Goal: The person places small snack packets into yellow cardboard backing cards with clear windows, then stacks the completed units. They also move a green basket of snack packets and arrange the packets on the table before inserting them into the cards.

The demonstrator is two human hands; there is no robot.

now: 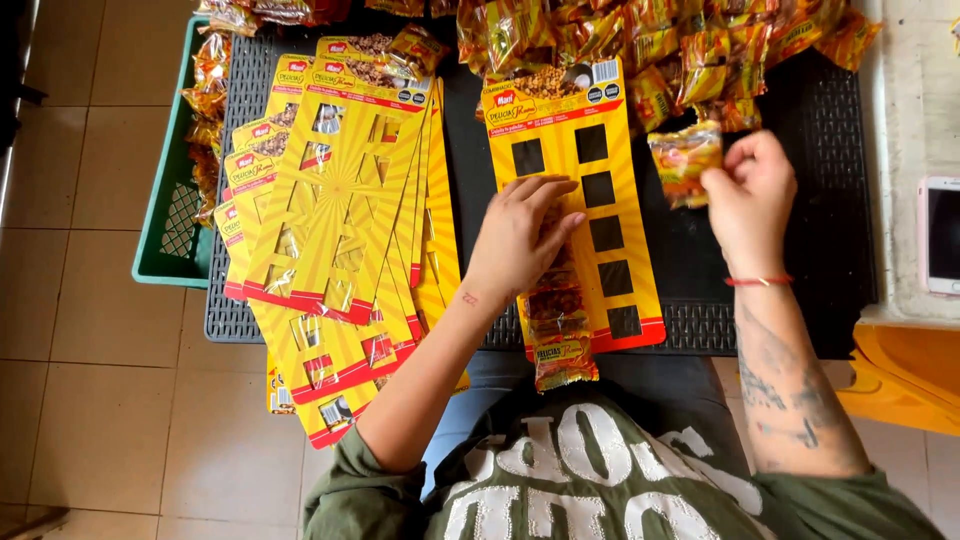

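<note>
We press our left hand flat on the yellow display card, fingers spread over the sachets already slotted down its left column, its grip open. Our right hand pinches one small snack sachet just right of the card, above the black ribbed mat on the table. To do this well, we judge it best to keep the card pinned flat and feed the sachet's edge squarely into one of the empty square cut-outs. The card is stiff, glossy cardboard; the sachets are crinkly, shiny film. A fanned stack of empty cards lies left.
</note>
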